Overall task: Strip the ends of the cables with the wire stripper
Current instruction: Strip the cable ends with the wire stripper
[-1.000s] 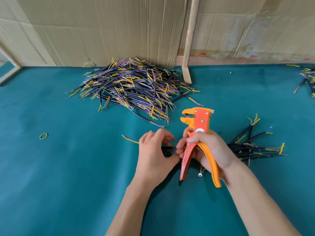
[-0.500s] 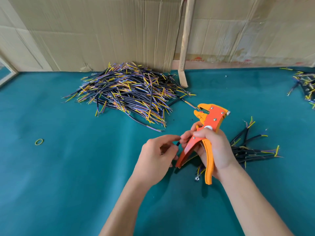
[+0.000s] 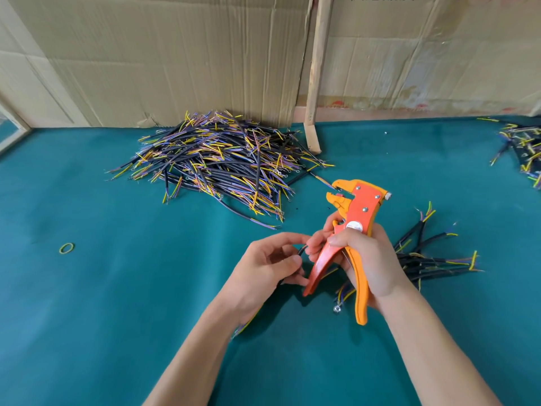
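I count 1 wire stripper [image 3: 355,227], gripped in my right hand [image 3: 366,259], and 1 black cable [image 3: 301,249] pinched in my left hand [image 3: 263,271]: 2 hands in all. There are 3 piles of cables: 1 big pile [image 3: 216,159] by the cardboard, 1 small pile [image 3: 430,259] behind my right hand, and 1 side pile [image 3: 524,148] at the edge, perhaps cut off. 1 rubber band [image 3: 66,247] and 1 wooden stick [image 3: 317,68].

Orange wire stripper [image 3: 355,212] upright, mouth agape, right of big cable pile [image 3: 216,159]; small cable bundle [image 3: 430,259] beyond stripper.
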`<state>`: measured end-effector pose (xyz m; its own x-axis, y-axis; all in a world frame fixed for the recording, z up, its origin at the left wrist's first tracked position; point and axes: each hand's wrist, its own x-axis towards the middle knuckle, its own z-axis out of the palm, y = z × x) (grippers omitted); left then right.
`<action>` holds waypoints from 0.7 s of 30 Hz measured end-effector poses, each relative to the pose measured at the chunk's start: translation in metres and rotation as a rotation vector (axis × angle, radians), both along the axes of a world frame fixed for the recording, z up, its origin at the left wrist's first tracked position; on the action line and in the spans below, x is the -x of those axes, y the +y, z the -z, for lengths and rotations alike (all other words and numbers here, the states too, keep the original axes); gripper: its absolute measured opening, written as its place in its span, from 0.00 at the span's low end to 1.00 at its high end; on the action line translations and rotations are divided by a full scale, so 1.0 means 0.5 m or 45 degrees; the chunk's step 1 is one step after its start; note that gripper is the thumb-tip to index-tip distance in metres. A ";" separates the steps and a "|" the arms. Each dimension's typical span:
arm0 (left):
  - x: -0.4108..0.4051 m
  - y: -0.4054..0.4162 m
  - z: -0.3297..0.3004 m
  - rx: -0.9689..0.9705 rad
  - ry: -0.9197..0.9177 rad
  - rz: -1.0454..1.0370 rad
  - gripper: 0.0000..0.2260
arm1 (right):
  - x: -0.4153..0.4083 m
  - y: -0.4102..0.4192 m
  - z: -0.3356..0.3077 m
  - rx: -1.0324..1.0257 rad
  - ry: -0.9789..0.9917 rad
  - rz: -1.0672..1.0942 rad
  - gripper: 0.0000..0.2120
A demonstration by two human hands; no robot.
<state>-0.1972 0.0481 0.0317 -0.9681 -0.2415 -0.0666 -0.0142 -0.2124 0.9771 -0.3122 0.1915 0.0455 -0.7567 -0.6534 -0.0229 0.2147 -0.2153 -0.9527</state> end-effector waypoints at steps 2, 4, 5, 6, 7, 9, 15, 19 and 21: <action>0.002 -0.002 0.007 0.144 -0.022 -0.053 0.15 | 0.000 0.001 0.000 0.003 -0.006 0.004 0.09; 0.001 -0.004 0.012 0.341 -0.050 -0.091 0.16 | -0.001 0.000 -0.003 0.068 -0.071 -0.007 0.07; 0.000 -0.005 0.013 0.450 -0.061 -0.106 0.15 | -0.001 0.000 -0.005 0.101 -0.098 -0.013 0.06; -0.001 -0.004 0.015 0.531 -0.061 -0.122 0.13 | -0.001 0.001 -0.006 0.118 -0.112 -0.016 0.06; -0.001 -0.002 0.017 0.566 -0.052 -0.145 0.12 | -0.001 0.001 -0.007 0.117 -0.115 -0.019 0.06; 0.000 0.001 0.021 0.541 -0.024 -0.204 0.10 | 0.000 -0.001 -0.005 0.077 -0.101 -0.014 0.07; -0.003 0.012 0.032 0.586 0.084 -0.393 0.11 | 0.005 0.000 0.002 -0.053 -0.155 -0.095 0.06; -0.006 0.022 0.036 0.740 0.087 -0.418 0.12 | -0.004 -0.011 0.009 -0.074 -0.211 -0.168 0.07; -0.006 0.022 0.035 0.688 0.059 -0.456 0.11 | -0.007 -0.015 0.009 -0.061 -0.224 -0.138 0.09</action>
